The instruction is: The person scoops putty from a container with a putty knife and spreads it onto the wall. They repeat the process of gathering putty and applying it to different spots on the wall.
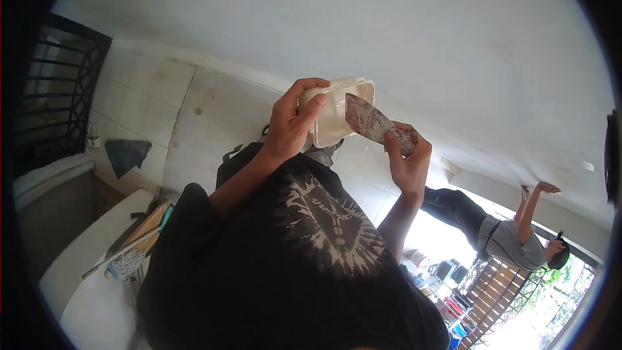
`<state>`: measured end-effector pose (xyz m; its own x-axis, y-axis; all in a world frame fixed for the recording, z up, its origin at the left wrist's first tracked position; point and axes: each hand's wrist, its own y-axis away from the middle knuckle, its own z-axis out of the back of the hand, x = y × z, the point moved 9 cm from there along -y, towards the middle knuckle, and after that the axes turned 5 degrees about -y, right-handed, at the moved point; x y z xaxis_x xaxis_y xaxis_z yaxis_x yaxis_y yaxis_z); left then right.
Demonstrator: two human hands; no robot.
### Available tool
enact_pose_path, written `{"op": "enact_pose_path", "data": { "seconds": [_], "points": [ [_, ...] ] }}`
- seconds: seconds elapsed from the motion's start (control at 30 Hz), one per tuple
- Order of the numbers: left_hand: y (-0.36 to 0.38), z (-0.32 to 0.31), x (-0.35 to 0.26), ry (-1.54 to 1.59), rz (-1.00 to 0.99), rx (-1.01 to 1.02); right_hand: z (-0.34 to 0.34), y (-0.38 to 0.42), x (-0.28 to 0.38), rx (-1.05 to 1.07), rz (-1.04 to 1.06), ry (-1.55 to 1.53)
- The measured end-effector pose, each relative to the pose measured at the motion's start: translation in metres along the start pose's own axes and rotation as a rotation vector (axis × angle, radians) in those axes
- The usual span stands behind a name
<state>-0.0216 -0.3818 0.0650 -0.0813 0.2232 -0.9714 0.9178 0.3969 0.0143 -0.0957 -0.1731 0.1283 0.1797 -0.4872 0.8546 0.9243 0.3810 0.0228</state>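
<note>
My left hand (289,120) grips a cream plastic tub (334,116) by its near-left side, thumb over the rim and fingers behind. The tub is tilted so its inside faces me. In my right hand (410,161) is a putty knife (368,117) with a wide, stained metal blade, smeared with whitish residue. Its blade end overlaps the tub's opening in this view. My right fingers wrap the handle, which they mostly hide.
A pale wall (466,45) rises in front. To the right, another person (512,243) reaches both hands to the wall. A dark cloth (127,155) hangs at left, near a barred window (58,84). Cluttered items (447,285) stand at lower right by a slatted gate (495,298).
</note>
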Motion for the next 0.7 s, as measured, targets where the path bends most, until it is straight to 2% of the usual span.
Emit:
{"op": "enact_pose_path", "data": {
  "seconds": [0.37, 0.7],
  "points": [
    [-0.004, -0.005, 0.009, 0.001, 0.02, 0.02, -0.012, -0.006, -0.002, 0.189, -0.006, -0.117],
    [-0.002, -0.003, 0.015, 0.01, 0.107, 0.041, -0.02, -0.001, -0.007, 0.209, 0.001, -0.192]
  ]
}}
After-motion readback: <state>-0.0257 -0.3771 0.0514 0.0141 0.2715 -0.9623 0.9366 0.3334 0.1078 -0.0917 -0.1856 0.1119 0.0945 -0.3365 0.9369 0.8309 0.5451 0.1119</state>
